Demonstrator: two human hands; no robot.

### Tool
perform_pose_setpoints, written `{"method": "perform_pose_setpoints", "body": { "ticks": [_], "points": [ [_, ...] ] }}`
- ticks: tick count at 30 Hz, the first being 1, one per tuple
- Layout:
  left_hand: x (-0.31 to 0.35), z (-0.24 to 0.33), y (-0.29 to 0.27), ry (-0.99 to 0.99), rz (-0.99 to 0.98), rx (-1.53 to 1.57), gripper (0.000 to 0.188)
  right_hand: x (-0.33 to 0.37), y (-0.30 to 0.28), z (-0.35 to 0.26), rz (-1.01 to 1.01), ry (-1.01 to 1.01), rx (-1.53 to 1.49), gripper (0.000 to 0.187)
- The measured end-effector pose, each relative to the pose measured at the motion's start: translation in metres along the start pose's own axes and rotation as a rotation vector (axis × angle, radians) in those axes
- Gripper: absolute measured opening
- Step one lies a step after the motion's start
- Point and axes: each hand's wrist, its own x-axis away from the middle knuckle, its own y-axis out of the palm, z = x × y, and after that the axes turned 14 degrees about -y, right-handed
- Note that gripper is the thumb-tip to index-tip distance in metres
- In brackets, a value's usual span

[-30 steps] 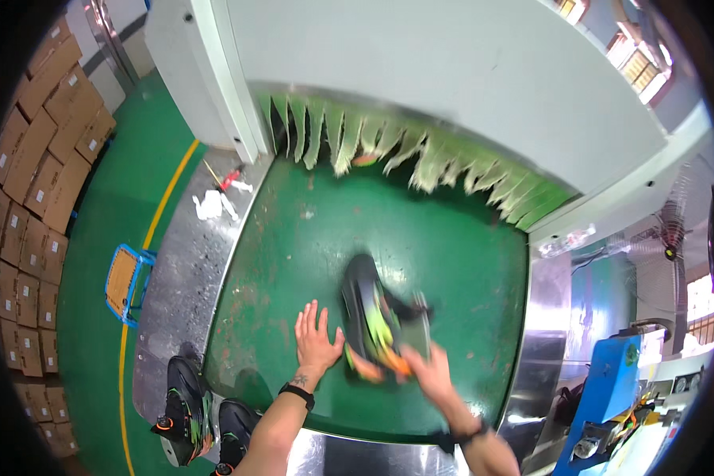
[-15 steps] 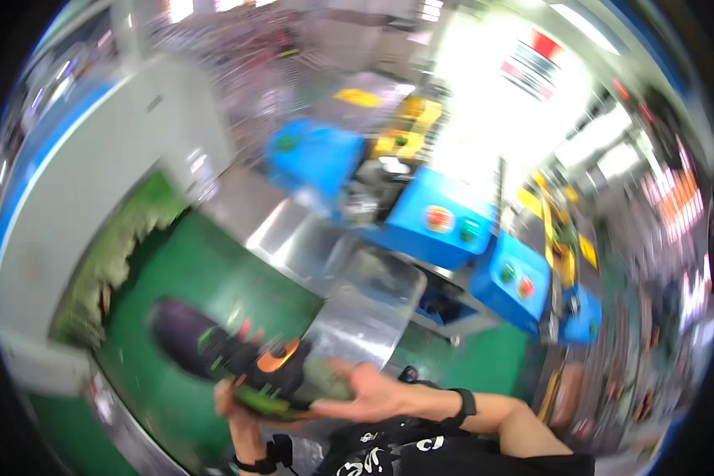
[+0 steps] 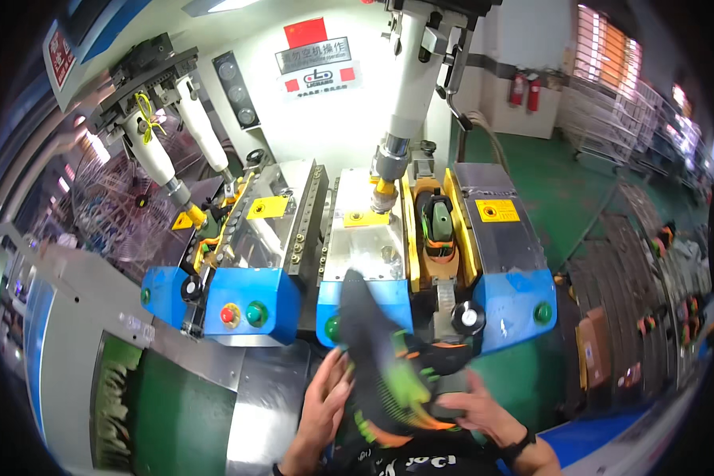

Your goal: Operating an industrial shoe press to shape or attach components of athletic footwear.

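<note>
Both hands are working around one shoe, and I'm watching it from afar: the right hand (image 3: 476, 401) is gripping the dark shoe (image 3: 385, 357) at its heel end, thumb pressing over a grey-green part. On the other side, the left hand (image 3: 325, 401) is staying loose, fingers spread and slightly bent, hovering right beside the shoe's flank; whether it's touching, I'm not able to tell.

The shoe itself is hanging in front of the person's body, its blurred toe pointing up and away, bright green and orange flashing along the side. It's covering part of a blue machine housing (image 3: 389, 305), with a green button (image 3: 332, 328) peeking out just beside it.

Beyond, I'm seeing another shoe (image 3: 438, 222) sitting in the machine, toward the right, flanked by a yellow pad (image 3: 411, 238) on one side and a second yellow pad (image 3: 463, 246) on the other. A white press arm (image 3: 408, 75) is hanging close by, its metal end pointing down. Over to the left, a ragged green fringe (image 3: 113, 404) is dangling at a pale machine's opening, and a black band (image 3: 520, 444) is circling the right wrist.
</note>
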Motion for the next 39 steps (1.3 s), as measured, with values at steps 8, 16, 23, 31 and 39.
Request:
{"method": "perform_pose_setpoints", "body": {
  "ticks": [8,16,23,31,39],
  "points": [
    [-0.314,0.068,0.158,-0.305,-0.009,-0.989,0.072,0.049,-0.093,-0.095,0.771,-0.395,0.094,0.057],
    [-0.465,-0.015,0.146,0.095,0.321,-0.733,0.042,0.072,-0.112,-0.102,0.829,-0.398,0.310,0.060],
    [-0.319,0.100,0.176,-0.267,0.019,-0.844,0.041,0.076,-0.072,-0.138,1.049,-0.133,0.256,0.075],
    [-0.024,0.059,0.034,-0.002,0.194,0.116,0.079,-0.166,-0.118,-0.179,0.108,-0.091,0.651,0.038],
    [0.036,0.009,-0.044,-0.115,0.433,0.211,0.065,-0.371,-0.146,-0.123,0.281,-0.208,1.215,0.038]
  ]
}}
